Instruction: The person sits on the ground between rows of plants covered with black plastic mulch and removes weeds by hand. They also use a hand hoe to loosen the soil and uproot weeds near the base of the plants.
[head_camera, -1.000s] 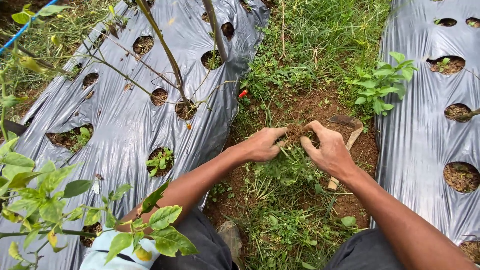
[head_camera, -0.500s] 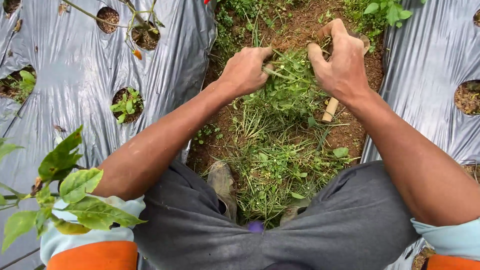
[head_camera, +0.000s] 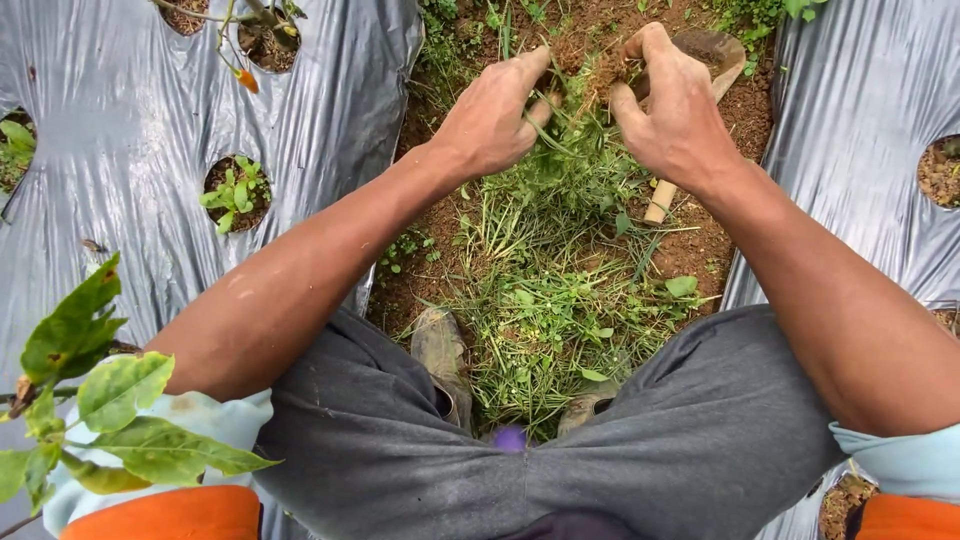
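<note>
Clump of green weeds with brown soil clinging to the roots (head_camera: 590, 85), gripped from both sides above the bare earth furrow (head_camera: 700, 245) near the top of the view. Left hand (head_camera: 492, 120) curled, fingers closed on the clump's left edge and its grass stems. Right hand (head_camera: 675, 110) likewise curled, thumb and fingers pinching the crumbly root end. Just behind and under the right hand, a small hand hoe with a pale wooden handle and rusty blade (head_camera: 662, 200), lying on the soil, untouched. Below the hands, a loose heap of pulled green weeds and grass (head_camera: 545, 320), stretching down to two muddy shoes (head_camera: 440, 360) between grey-trousered knees. Judging by that heap, much of this patch already cleared; short grass and small weeds left at the furrow's upper edges (head_camera: 445, 40). On either side, silver plastic mulch sheeting (head_camera: 130, 150) with round planting holes, one holding a small green seedling (head_camera: 235, 190).
</note>
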